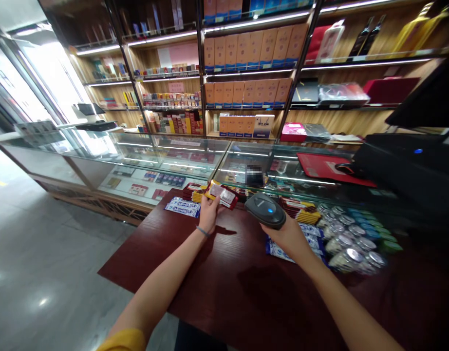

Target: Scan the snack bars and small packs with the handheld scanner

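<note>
While under glass, packets (164,178) in showcase (71,170)

Pixelated patch (255,175) behind the handheld scanner (264,210)

The left hand (209,214) grips a red-and-yellow pack (221,194). The right hand (286,235) grips a scanner (264,210), its nose angled toward the pack, just apart. On the counter (224,297), blue packets (182,206) lie left of the scanner; foil pouches (350,256) lie right of it.
</note>
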Demonstrator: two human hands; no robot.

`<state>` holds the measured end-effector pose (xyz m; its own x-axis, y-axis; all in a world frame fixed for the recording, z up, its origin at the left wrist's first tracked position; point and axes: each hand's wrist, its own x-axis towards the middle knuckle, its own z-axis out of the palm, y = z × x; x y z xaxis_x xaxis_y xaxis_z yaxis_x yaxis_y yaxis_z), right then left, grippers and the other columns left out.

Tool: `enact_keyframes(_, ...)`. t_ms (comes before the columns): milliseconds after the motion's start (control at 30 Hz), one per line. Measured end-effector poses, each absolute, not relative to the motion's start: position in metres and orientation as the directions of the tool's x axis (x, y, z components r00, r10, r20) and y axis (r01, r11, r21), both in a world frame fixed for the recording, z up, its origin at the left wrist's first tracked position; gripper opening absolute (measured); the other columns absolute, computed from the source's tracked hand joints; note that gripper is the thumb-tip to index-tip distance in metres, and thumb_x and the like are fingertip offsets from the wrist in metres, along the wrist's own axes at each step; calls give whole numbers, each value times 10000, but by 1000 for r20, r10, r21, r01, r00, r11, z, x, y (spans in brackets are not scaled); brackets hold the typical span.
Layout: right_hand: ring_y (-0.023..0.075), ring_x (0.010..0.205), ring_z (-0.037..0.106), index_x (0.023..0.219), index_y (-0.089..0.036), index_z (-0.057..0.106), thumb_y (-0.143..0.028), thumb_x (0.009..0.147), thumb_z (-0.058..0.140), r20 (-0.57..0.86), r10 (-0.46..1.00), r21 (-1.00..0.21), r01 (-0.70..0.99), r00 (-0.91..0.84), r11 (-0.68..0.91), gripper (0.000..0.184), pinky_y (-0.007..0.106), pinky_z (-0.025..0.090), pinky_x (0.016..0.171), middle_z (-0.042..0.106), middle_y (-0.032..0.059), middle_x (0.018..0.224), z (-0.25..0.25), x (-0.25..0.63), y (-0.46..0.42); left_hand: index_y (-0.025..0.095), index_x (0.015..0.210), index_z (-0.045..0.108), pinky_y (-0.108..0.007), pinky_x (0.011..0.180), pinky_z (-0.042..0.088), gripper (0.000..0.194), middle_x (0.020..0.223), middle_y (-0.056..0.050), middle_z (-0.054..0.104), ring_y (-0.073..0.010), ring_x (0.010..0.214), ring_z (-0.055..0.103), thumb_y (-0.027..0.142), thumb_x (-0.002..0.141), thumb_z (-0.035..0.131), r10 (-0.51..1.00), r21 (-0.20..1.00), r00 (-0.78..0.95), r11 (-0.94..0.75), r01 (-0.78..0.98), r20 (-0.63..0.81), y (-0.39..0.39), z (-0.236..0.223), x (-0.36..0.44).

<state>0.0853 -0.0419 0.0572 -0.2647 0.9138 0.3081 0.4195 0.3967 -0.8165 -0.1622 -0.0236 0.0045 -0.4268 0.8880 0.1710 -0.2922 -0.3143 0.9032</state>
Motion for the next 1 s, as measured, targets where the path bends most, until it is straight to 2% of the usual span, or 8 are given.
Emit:
enact_keyframes(67, 270, 1017, 700, 1204, -239, 588, -365, 751, 670, 283, 920, -786, 484, -271, 384, 478, 374, 525, 883, 750, 64, 1053, 64, 85, -45, 245, 1085, 475, -390, 886, 540, 433, 1094, -31, 675, -161, 901, 682, 354, 782, 766, 944, 801, -325, -242, -548, 63, -26, 4, -146)
enact_keyframes(100, 273, 999, 705, 1193, -254, 580, -374, 752, 668, 259, 925, -766, 525, -279, 372, 465, 366, 526, 859, 754, 53, 1020, 67, 85, -46, 243, 1078, 476, -382, 889, 539, 439, 1089, -28, 677, -155, 902, 686, 321, 770, 779, 955, 755, -293, -223, -617, 42, -28, 3, -141)
enact_keyframes(233, 293, 948, 717, 1190, -280, 537, -405, 761, 649, 155, 939, -673, 663, -307, 327, 461, 348, 518, 774, 754, 39, 955, 79, 86, -50, 246, 1084, 492, -384, 940, 525, 404, 1126, -23, 677, -145, 955, 682, 200, 780, 753, 952, 667, -307, -238, -706, 15, -30, 0, -135)
enact_keyframes(433, 352, 1055, 683, 1217, -243, 584, -344, 737, 642, 72, 934, -558, 762, -349, 328, 493, 380, 502, 803, 748, 94, 1034, 84, 85, -48, 277, 1145, 499, -433, 1028, 487, 421, 1231, -35, 649, -159, 1068, 664, 123, 809, 699, 946, 651, -322, -275, -708, 49, -26, 1, -136)
enact_keyframes(500, 348, 1080, 672, 1214, -238, 596, -323, 730, 644, 80, 933, -580, 745, -350, 329, 494, 383, 499, 826, 747, 97, 1044, 83, 86, -47, 283, 1160, 499, -444, 1039, 481, 426, 1247, -40, 642, -166, 1093, 657, 119, 816, 689, 946, 651, -319, -279, -706, 59, -26, 3, -137)
enact_keyframes(667, 302, 1010, 692, 1151, -257, 593, -330, 735, 670, 157, 929, -650, 673, -335, 353, 429, 359, 507, 814, 749, 62, 979, 78, 93, -43, 264, 1177, 498, -405, 986, 514, 456, 1197, -40, 661, -142, 986, 671, 143, 796, 717, 945, 704, -326, -251, -664, 30, -28, 1, -138)
enact_keyframes(867, 266, 971, 690, 1203, -257, 575, -340, 737, 701, 245, 929, -679, 635, -278, 369, 489, 338, 511, 789, 741, 52, 967, 96, 116, -36, 251, 1155, 530, -375, 961, 535, 463, 1231, -46, 645, -173, 1091, 639, 249, 768, 783, 949, 802, -283, -276, -530, 140, -28, 3, -136)
enact_keyframes(1000, 237, 807, 686, 1205, -257, 587, -370, 760, 678, 223, 957, -698, 654, -187, 291, 469, 321, 501, 671, 735, 45, 923, 123, 148, -36, 197, 1117, 573, -333, 847, 573, 438, 1133, -70, 687, -185, 995, 678, 349, 766, 787, 959, 892, -242, -235, -387, 147, -28, 16, -130)
